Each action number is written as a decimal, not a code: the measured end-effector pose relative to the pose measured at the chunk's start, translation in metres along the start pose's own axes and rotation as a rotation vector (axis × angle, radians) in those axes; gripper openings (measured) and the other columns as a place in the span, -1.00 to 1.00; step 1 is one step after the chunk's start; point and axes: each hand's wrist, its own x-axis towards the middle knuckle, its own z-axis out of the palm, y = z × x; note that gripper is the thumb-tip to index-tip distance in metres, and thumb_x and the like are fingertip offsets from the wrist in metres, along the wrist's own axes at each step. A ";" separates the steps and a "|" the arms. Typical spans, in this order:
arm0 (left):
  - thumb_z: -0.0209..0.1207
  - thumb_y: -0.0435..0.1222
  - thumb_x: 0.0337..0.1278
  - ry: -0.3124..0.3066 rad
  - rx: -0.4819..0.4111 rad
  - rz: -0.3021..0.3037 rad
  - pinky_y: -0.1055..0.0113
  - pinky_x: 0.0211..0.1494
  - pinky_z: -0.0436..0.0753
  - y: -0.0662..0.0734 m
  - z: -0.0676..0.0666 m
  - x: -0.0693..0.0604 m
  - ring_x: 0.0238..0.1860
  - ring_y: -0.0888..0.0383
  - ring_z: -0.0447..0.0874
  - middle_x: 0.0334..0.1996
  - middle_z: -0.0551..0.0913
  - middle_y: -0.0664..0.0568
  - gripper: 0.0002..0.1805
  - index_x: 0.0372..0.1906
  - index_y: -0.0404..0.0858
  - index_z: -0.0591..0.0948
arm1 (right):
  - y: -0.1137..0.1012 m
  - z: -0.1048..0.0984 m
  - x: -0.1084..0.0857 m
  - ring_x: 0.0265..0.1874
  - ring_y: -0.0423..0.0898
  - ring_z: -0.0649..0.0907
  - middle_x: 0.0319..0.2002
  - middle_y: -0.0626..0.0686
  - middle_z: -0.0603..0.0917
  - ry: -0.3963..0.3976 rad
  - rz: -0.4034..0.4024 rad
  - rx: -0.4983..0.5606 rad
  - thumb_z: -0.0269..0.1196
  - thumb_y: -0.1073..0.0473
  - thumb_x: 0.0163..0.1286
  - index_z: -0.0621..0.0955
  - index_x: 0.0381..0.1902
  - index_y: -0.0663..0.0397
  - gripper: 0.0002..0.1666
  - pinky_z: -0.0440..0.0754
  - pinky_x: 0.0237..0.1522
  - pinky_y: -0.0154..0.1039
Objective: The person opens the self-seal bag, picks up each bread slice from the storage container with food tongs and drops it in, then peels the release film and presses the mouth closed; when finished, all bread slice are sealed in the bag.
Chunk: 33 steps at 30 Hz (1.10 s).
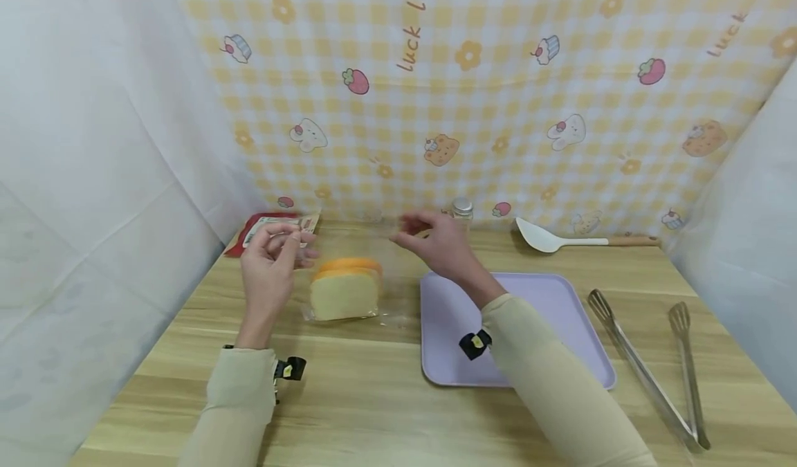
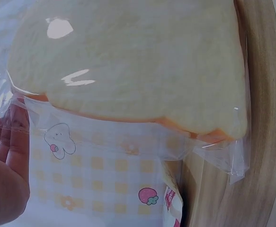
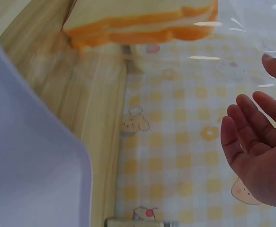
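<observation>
Slices of toast bread [image 1: 344, 295] with orange crusts stand upright inside a clear plastic bag [image 2: 235, 161], left of the middle of the table. At the bag's upper left, my left hand [image 1: 268, 266] pinches the thin film between thumb and fingers. The left wrist view has the bread [image 2: 128, 56] close up, with part of my left hand [image 2: 7, 175] at the bag's edge. My right hand [image 1: 438, 245] is raised beside the bag's upper right. In the right wrist view, the thumb and bent fingers of that hand [image 3: 258, 142] stand apart, close to the film.
A lilac tray [image 1: 542, 290] lies under my right forearm. Metal tongs [image 1: 647, 377] lie spread to its right. Behind are a white spatula [image 1: 548, 240] with a wooden handle and a silver-lidded jar [image 1: 462, 209]. A red-and-tan packet [image 1: 239, 242] sits behind my left hand.
</observation>
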 end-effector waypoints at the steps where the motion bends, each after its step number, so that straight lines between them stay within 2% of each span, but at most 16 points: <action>1: 0.16 -0.36 0.55 0.002 -0.003 0.001 0.38 -0.34 0.77 0.000 0.000 0.000 -0.44 0.21 0.84 -0.30 0.86 0.05 -0.79 0.03 -0.47 0.57 | -0.001 0.004 0.002 -0.02 -0.01 0.74 -0.06 0.06 0.81 0.016 -0.002 0.011 0.45 -0.01 0.42 0.74 0.16 0.07 -0.55 0.71 -0.04 -0.08; 6: 0.17 -0.37 0.54 0.000 -0.029 0.000 0.37 -0.33 0.78 -0.001 0.001 0.000 -0.43 0.22 0.84 -0.30 0.86 0.09 -0.79 0.05 -0.48 0.57 | -0.005 0.012 0.003 -0.11 -0.01 0.76 -0.13 0.08 0.82 0.099 -0.025 0.067 0.40 0.07 0.48 0.80 -0.05 0.08 -0.77 0.71 -0.11 -0.15; 10: 0.18 -0.39 0.53 0.007 -0.029 0.009 0.36 -0.30 0.79 -0.001 -0.001 0.001 -0.41 0.20 0.86 -0.29 0.86 0.12 -0.89 0.00 -0.27 0.64 | -0.005 0.013 0.002 -0.18 -0.02 0.75 -0.18 0.15 0.81 0.150 -0.057 0.145 0.35 0.14 0.51 0.78 -0.12 0.15 -0.82 0.69 -0.13 -0.25; 12: 0.19 -0.40 0.52 0.010 -0.037 0.020 0.35 -0.28 0.79 0.000 -0.003 0.002 -0.40 0.18 0.86 -0.28 0.87 0.15 -0.88 0.00 -0.21 0.66 | -0.005 0.012 0.001 -0.20 -0.04 0.75 -0.20 0.19 0.79 0.163 -0.072 0.198 0.34 0.17 0.52 0.76 -0.13 0.20 -0.82 0.68 -0.13 -0.29; 20: 0.23 -0.40 0.48 0.004 -0.062 0.051 0.35 -0.23 0.80 0.009 -0.006 0.004 -0.34 0.15 0.88 -0.22 0.88 0.07 -0.83 0.05 -0.23 0.70 | -0.012 0.008 -0.003 -0.29 -0.22 0.77 -0.19 0.30 0.79 0.191 -0.129 0.353 0.29 0.27 0.55 0.75 -0.07 0.36 -0.79 0.80 -0.05 -0.12; 22: 0.24 -0.41 0.47 0.007 -0.105 0.055 0.34 -0.24 0.80 0.013 -0.005 0.004 -0.33 0.12 0.88 -0.22 0.88 0.00 -0.86 0.01 -0.28 0.71 | -0.014 0.007 -0.004 -0.31 -0.24 0.76 -0.18 0.34 0.78 0.201 -0.152 0.384 0.27 0.32 0.55 0.75 -0.04 0.37 -0.80 0.80 -0.07 -0.14; 25: 0.26 -0.40 0.45 0.019 -0.154 0.060 0.32 -0.25 0.81 0.022 -0.004 0.003 -0.33 0.12 0.88 -0.24 0.87 -0.10 -0.88 -0.06 -0.36 0.72 | -0.017 0.005 -0.004 -0.35 -0.26 0.75 -0.19 0.41 0.77 0.218 -0.186 0.412 0.24 0.36 0.55 0.74 -0.02 0.40 -0.79 0.78 -0.15 -0.27; 27: 0.27 -0.40 0.44 0.024 -0.173 0.068 0.30 -0.26 0.81 0.027 -0.003 0.002 -0.33 0.13 0.88 -0.24 0.87 -0.12 -0.82 -0.07 -0.49 0.69 | -0.019 0.003 -0.005 -0.38 -0.27 0.75 -0.21 0.45 0.77 0.233 -0.208 0.420 0.24 0.39 0.54 0.74 0.00 0.41 -0.79 0.77 -0.19 -0.31; 30: 0.27 -0.39 0.44 0.024 -0.178 0.091 0.28 -0.27 0.81 0.035 -0.003 0.001 -0.33 0.15 0.88 -0.25 0.87 -0.12 -0.73 -0.06 -0.61 0.64 | -0.021 -0.002 -0.006 -0.43 -0.28 0.76 -0.24 0.44 0.78 0.250 -0.194 0.415 0.28 0.39 0.51 0.74 0.03 0.40 -0.77 0.78 -0.24 -0.31; 33: 0.27 -0.40 0.43 0.019 -0.185 0.108 0.28 -0.28 0.81 0.041 -0.003 0.000 -0.33 0.14 0.88 -0.27 0.87 -0.10 -0.70 -0.06 -0.68 0.61 | -0.024 -0.006 -0.007 -0.47 -0.27 0.77 -0.30 0.33 0.82 0.263 -0.170 0.410 0.32 0.38 0.48 0.76 0.00 0.37 -0.79 0.79 -0.28 -0.29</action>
